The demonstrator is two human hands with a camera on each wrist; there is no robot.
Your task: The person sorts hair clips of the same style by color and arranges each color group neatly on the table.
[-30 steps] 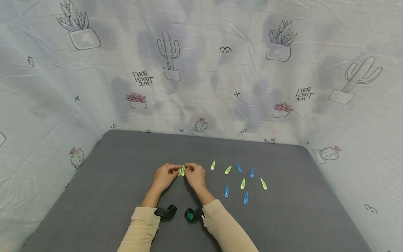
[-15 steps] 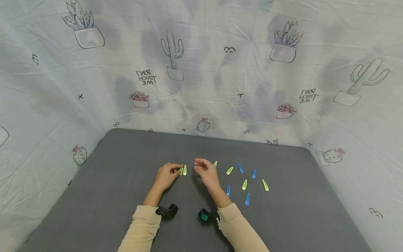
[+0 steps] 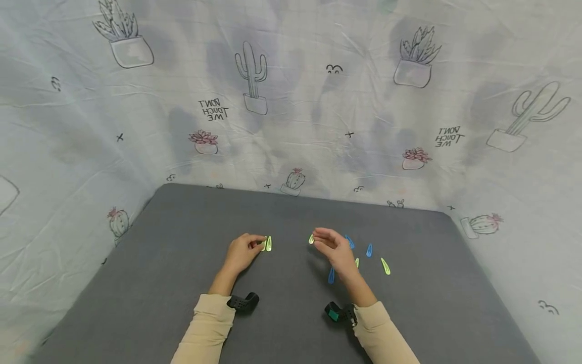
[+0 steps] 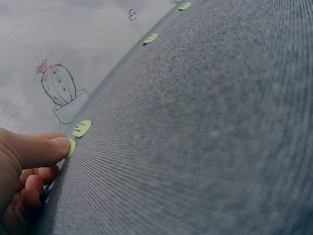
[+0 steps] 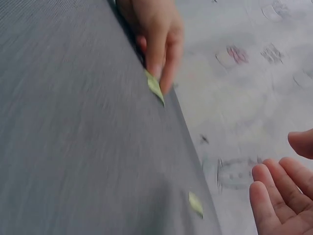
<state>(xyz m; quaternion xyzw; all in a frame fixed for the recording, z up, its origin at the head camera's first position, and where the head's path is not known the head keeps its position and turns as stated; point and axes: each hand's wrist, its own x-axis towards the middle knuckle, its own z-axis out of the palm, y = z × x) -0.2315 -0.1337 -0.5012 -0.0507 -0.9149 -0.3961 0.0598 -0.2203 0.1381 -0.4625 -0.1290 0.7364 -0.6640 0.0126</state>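
My left hand (image 3: pixel 242 253) pinches a light-green snap hair clip (image 3: pixel 263 246) between thumb and forefinger at the tabletop. Right beside it, a second light-green hair clip (image 3: pixel 269 243) lies almost parallel; the left wrist view shows this second clip (image 4: pixel 82 128) just beyond the thumb tip. Over the scattered clips hovers my right hand (image 3: pixel 338 255), fingers apart and holding nothing. Near its fingertips lies another green clip (image 3: pixel 311 239), partly covered in the head view. The right wrist view has the right hand's fingers (image 5: pixel 279 200) relaxed, with a green clip (image 5: pixel 195 204) on the cloth nearby.
To the right lie blue hair clips (image 3: pixel 369 250), among them one (image 3: pixel 331 275) under the right wrist, and a green clip (image 3: pixel 385 266). The right hand and forearm hide others. A grey cloth-covered table (image 3: pixel 291 313) meets a white cactus-print curtain (image 3: pixel 291 126) at its back and sides.
My right hand has let go beside the paired green clips and moved right, over the scattered clips. The left hand keeps its place at the left green clip.
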